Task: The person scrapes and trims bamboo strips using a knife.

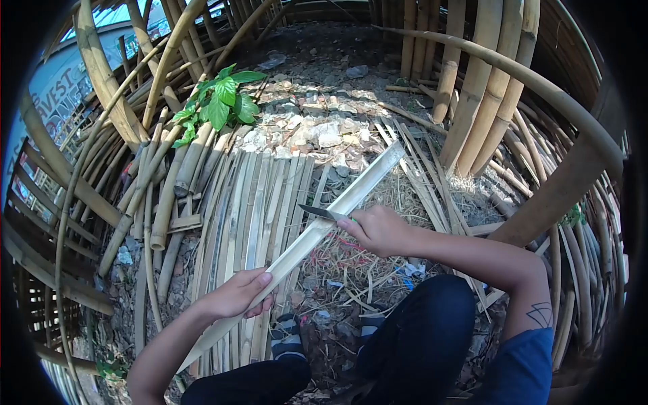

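Note:
A long split bamboo piece [368, 181], pale hollow side up, slants from the lower left to the upper middle. My left hand [239, 293] is closed around its lower part, thumb on top. My right hand [379, 231] grips a knife [317, 212] by its handle, which my fingers mostly hide. The dark blade lies across the bamboo's inner face near its middle, pointing left. Below the bamboo, several cut bamboo strips [253, 196] lie side by side on the ground.
Bamboo poles [482, 88] stand upright at the right, and a bent pole [533, 74] arches over there. More poles [145, 182] are stacked at the left beside a leafy green plant [219, 101]. Shavings [351, 270] and rubble [317, 131] cover the ground.

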Tool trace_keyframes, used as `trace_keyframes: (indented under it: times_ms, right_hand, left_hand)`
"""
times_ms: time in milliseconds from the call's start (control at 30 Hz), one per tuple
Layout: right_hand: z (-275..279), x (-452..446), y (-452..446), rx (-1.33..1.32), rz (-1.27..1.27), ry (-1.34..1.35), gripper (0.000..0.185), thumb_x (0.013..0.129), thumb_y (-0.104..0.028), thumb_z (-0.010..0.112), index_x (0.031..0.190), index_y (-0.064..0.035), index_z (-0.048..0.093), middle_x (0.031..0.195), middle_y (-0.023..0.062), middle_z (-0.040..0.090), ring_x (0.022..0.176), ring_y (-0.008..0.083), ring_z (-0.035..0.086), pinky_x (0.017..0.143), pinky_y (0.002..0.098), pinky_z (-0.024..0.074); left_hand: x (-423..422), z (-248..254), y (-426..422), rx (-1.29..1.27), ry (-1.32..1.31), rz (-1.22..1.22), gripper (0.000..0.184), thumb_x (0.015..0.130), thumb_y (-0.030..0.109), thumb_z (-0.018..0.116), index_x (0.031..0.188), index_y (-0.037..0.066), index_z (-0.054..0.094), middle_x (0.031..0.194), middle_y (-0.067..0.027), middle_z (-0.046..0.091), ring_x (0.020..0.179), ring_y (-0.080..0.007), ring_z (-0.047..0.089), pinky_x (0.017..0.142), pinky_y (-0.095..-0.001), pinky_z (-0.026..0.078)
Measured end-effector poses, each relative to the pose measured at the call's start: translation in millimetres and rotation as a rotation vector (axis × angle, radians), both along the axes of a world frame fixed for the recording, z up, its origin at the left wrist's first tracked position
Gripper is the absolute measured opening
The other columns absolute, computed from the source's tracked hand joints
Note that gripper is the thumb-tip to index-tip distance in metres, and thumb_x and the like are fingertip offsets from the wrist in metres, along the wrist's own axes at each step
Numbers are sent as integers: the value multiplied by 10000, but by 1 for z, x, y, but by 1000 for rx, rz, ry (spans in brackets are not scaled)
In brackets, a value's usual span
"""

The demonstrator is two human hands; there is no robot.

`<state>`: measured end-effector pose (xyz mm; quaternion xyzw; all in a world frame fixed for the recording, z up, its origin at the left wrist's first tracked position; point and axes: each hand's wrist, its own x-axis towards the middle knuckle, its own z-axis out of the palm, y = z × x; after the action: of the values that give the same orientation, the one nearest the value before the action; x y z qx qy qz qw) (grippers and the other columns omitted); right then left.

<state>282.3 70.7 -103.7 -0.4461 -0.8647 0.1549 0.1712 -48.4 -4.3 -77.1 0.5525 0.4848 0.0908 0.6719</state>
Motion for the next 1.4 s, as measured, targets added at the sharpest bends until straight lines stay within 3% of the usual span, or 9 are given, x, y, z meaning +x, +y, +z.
trace_keyframes:
  times_ms: [167, 267, 433, 500, 600, 700, 900, 967, 1400]
  right_hand:
    - [-101, -15, 0, -89, -99, 222, 573, 1057, -434, 399, 782, 15, 628, 659, 223, 636, 625, 433, 651, 628, 525, 535]
    - [-156, -32, -17, -135, -164, 261, 549, 1051, -419, 418, 783, 15, 623, 655, 221, 630, 616, 437, 645, 614, 531, 529]
    - [-224, -48, -46, -252, -161, 253, 542, 1036, -421, 460, 745, 7, 622, 615, 205, 613, 558, 414, 638, 551, 515, 518]
    - [-241, -51, -52, -268, -183, 258, 547, 1025, -432, 481, 729, 5, 628, 589, 197, 610, 529, 402, 633, 539, 506, 520]
    - [-259, -46, -51, -254, -151, 115, 472, 991, -407, 554, 736, -14, 610, 619, 166, 635, 545, 370, 637, 536, 470, 520]
    - [-262, -44, -51, -204, -129, 157, 545, 1001, -470, 515, 755, -1, 639, 607, 183, 644, 526, 378, 647, 524, 487, 526]
    - [-260, -33, -41, -54, -100, 152, 543, 956, -511, 579, 708, -28, 594, 564, 136, 608, 480, 328, 629, 462, 450, 503]
    - [-257, -30, -37, -2, -96, 145, 546, 944, -524, 591, 697, -37, 584, 560, 130, 603, 469, 316, 624, 441, 442, 493]
    - [-244, -5, -20, 147, -113, 16, 540, 896, -552, 639, 689, -60, 559, 554, 102, 576, 445, 282, 605, 390, 412, 460]
  left_hand:
    - [8, -63, 6, 93, 232, 20, 413, 1105, 332, 342, 939, 11, 541, 645, -42, 568, 504, -137, 545, 514, -301, 471]
    - [11, -99, -1, 222, 375, -8, 424, 1087, 297, 407, 860, -19, 578, 573, -113, 587, 535, -230, 617, 564, -382, 495]
    - [2, -136, -24, 10, 441, -30, 448, 1089, 308, 399, 847, -29, 569, 555, -111, 572, 491, -231, 606, 537, -372, 491]
    - [0, -149, -30, -35, 431, -15, 475, 1092, 353, 398, 874, -34, 565, 562, -71, 561, 478, -148, 558, 488, -336, 465]
    - [4, -154, -38, -63, 467, -21, 472, 1088, 347, 416, 849, -35, 558, 535, -78, 542, 465, -154, 558, 483, -345, 461]
    - [8, -146, -40, -70, 494, -9, 452, 1083, 324, 439, 843, -39, 561, 517, -83, 526, 460, -160, 558, 481, -346, 457]
    - [5, -126, -41, -13, 520, -46, 407, 1081, 283, 441, 859, -40, 551, 511, -122, 539, 457, -250, 599, 479, -379, 464]
    - [6, -119, -40, 8, 512, -42, 409, 1086, 291, 438, 854, -24, 559, 513, -61, 512, 451, -146, 532, 466, -333, 436]
    - [-2, -104, -43, -46, 527, 2, 443, 1089, 336, 414, 848, -14, 539, 528, -54, 532, 463, -140, 547, 476, -317, 437]
